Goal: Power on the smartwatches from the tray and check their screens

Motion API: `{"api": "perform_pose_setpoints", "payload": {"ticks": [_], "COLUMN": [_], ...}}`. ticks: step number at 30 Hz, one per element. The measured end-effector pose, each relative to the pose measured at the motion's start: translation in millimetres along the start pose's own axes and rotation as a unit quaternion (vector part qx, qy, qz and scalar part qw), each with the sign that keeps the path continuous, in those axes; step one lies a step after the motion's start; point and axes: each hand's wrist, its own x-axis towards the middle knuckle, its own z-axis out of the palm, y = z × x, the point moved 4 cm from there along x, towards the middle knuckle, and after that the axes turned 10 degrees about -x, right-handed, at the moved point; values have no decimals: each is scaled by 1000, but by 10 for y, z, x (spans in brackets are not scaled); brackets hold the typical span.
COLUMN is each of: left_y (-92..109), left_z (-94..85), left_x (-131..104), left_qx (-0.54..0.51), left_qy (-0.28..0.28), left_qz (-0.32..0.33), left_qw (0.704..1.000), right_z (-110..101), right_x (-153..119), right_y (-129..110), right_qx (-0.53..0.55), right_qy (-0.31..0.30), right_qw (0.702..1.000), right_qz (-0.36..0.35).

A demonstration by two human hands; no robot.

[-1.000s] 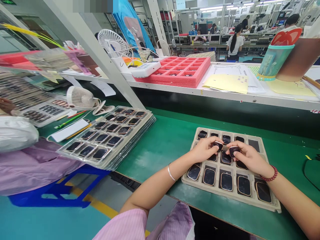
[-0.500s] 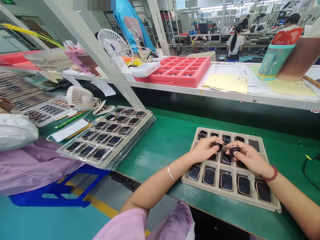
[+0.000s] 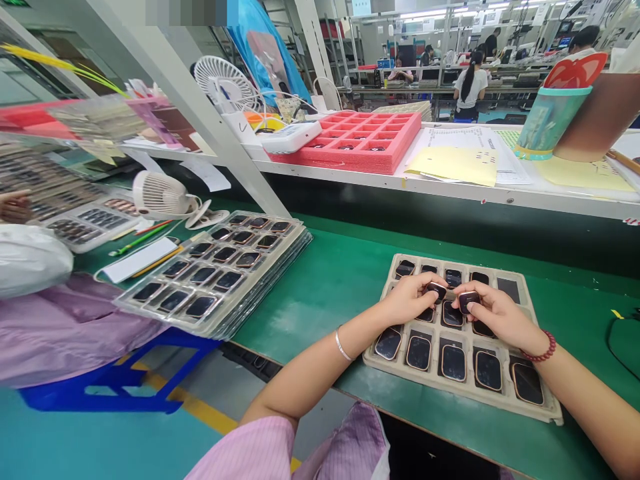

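Above a beige tray (image 3: 400, 375), both hands are raised close together. My left hand (image 3: 411, 297) pinches a dark smartwatch case (image 3: 437, 291) with rounded corners between thumb and fingertips. A second dark smartwatch case (image 3: 469, 302) is in the grip of my right hand (image 3: 493, 312), its glossy face turned up toward me. The two cases are a small gap apart. Beneath them, the tray's pockets hold more watch cases with black faces and gold rims, such as one watch case (image 3: 453, 362) in the front row. My hands partly cover the middle rows.
Left on the green bench (image 3: 280, 300) lies a stack of clear trays (image 3: 213, 323) with watch cases. A small fan (image 3: 159, 195) stands behind it. Above runs a shelf (image 3: 450, 198) with a red foam tray (image 3: 345, 160) and papers. A co-worker's hand (image 3: 15, 208) shows at far left.
My hands and the two watch cases look the same as before. The co-worker's hand at the far left has shifted, its fingers now more stretched out.
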Motion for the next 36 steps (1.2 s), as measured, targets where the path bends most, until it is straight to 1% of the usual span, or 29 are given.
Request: {"api": "perform_pose_setpoints", "payload": {"ticks": [19, 36], "left_y": [-1, -6], "left_z": [-2, -2], "left_x": [-1, -6], "left_qx": [26, 32], "left_qy": [-2, -6], "left_qz": [9, 11], "left_qw": [1000, 999], "right_z": [-4, -3], "right_x": [-4, 0], "right_y": [-16, -4], "right_qx": [-16, -27], "right_qy": [12, 6], "right_qw": [1000, 1000], "right_qz": [-1, -10]}}
